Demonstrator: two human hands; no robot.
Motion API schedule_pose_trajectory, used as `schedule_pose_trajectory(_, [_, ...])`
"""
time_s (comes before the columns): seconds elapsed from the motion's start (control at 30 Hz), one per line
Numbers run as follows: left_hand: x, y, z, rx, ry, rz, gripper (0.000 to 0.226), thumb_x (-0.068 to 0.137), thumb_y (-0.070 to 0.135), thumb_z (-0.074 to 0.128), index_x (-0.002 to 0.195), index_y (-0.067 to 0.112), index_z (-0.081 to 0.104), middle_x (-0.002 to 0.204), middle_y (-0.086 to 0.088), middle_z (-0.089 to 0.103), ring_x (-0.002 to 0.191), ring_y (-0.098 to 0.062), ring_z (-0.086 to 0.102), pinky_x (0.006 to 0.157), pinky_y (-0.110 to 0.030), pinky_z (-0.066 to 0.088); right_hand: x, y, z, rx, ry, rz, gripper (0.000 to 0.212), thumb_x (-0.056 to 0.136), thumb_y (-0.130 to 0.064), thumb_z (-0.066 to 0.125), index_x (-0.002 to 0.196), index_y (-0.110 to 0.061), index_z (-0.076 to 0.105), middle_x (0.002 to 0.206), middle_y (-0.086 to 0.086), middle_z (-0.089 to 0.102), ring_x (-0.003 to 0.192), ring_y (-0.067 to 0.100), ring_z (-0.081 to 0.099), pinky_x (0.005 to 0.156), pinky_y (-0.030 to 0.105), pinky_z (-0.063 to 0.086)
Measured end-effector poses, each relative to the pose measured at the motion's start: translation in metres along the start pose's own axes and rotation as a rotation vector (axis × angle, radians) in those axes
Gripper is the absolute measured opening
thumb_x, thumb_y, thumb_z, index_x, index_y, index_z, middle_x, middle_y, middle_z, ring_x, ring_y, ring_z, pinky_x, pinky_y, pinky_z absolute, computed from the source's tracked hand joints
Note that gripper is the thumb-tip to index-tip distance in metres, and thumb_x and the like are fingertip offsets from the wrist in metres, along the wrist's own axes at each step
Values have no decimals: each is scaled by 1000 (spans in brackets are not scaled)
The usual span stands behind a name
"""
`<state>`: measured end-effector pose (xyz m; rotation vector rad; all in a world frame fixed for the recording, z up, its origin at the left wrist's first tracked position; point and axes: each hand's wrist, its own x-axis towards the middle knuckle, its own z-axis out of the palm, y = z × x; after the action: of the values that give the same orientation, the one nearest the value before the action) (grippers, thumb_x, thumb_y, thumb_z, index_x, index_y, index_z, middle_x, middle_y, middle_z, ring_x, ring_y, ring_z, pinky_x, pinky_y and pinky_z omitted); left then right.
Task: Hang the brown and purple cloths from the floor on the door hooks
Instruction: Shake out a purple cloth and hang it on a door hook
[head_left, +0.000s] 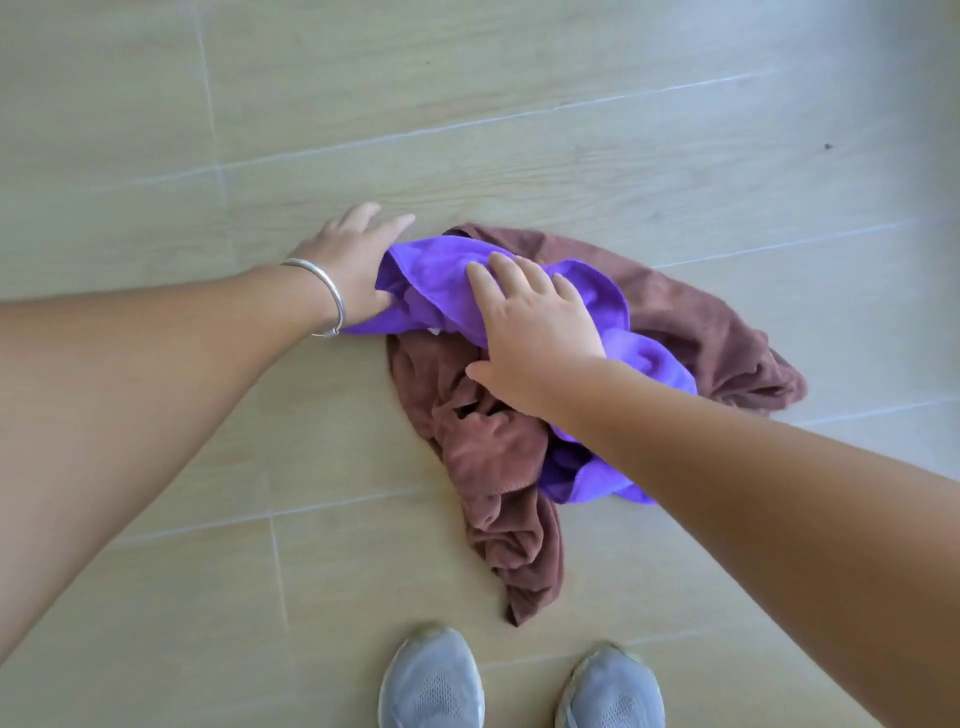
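The right hand's (535, 332) grip is spread, fingers straight, lying flat on the purple cloth (431, 280); the left hand's (353, 265) grip pinches that cloth's far-left edge, thumb tucked into the fold. Nearest, two grey shoes (431, 680) stand on the pale floor (156, 571). Just beyond them the brown cloth (493, 467) lies crumpled on the floor, the purple one bunched on top of it. A silver bangle (327, 291) circles the left wrist.
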<state>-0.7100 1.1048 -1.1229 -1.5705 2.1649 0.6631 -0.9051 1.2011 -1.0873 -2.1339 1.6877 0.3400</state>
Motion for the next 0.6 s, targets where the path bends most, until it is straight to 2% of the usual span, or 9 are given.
schedule_pose_trajectory(0.03, [10, -2, 3, -26, -10, 9, 75, 78, 31, 69, 144, 33, 36, 150, -9, 30, 134, -34, 34, 107, -45, 36, 8, -1, 8, -6, 4, 7, 85, 85, -48, 61, 149, -17, 15, 154, 6, 23, 140, 27, 22, 109, 45, 28])
schedule_pose_trajectory(0.1, [21, 1, 7, -44, -34, 36, 47, 73, 37, 66, 119, 32, 58, 123, -7, 56, 111, -34, 53, 91, -42, 48, 19, 1, 17, 8, 26, 48, 68, 94, -45, 48, 148, -17, 19, 148, 5, 32, 135, 27, 30, 101, 43, 36])
schedule_pose_trajectory(0.17, [21, 6, 9, -23, -21, 21, 24, 70, 41, 65, 90, 28, 59, 96, -4, 64, 86, -31, 58, 72, -35, 49, 20, 8, 14, 40, 38, 96, 51, 99, -42, 35, 141, -14, 29, 139, 4, 43, 127, 27, 39, 87, 41, 39])
schedule_pose_trajectory(0.23, [9, 7, 7, 10, 40, -5, 20, 78, 40, 64, 76, 24, 52, 88, -4, 63, 80, -30, 56, 64, -32, 41, 10, 14, 0, 37, 24, 103, 43, 100, -41, 31, 132, -12, 37, 131, 5, 50, 122, 28, 44, 80, 39, 37])
schedule_pose_trajectory(0.37, [-49, 11, -19, 74, 105, -80, 28, 90, 41, 52, 70, 22, 57, 85, -2, 57, 88, -31, 56, 65, -30, 35, -34, 22, -53, 24, 61, 108, 35, 99, -32, 35, 129, -16, 43, 131, 3, 53, 124, 25, 45, 94, 39, 36])
schedule_pose_trajectory(0.47, [-105, 16, -53, -10, 168, -93, 8, 84, 28, 55, 77, 27, 53, 96, -2, 51, 99, -29, 50, 70, -32, 32, -76, 21, -117, 31, 88, 93, 36, 98, -29, 38, 131, -18, 44, 133, 2, 52, 126, 25, 44, 98, 38, 35])
schedule_pose_trajectory(0.6, [-184, 24, -112, -88, 230, -178, 16, 80, 17, 53, 81, 24, 38, 65, 4, 47, 64, -29, 49, 57, -31, 30, -128, 8, -214, 32, 146, 27, 43, 97, -30, 40, 139, -20, 42, 139, 0, 49, 133, 22, 39, 105, 37, 31])
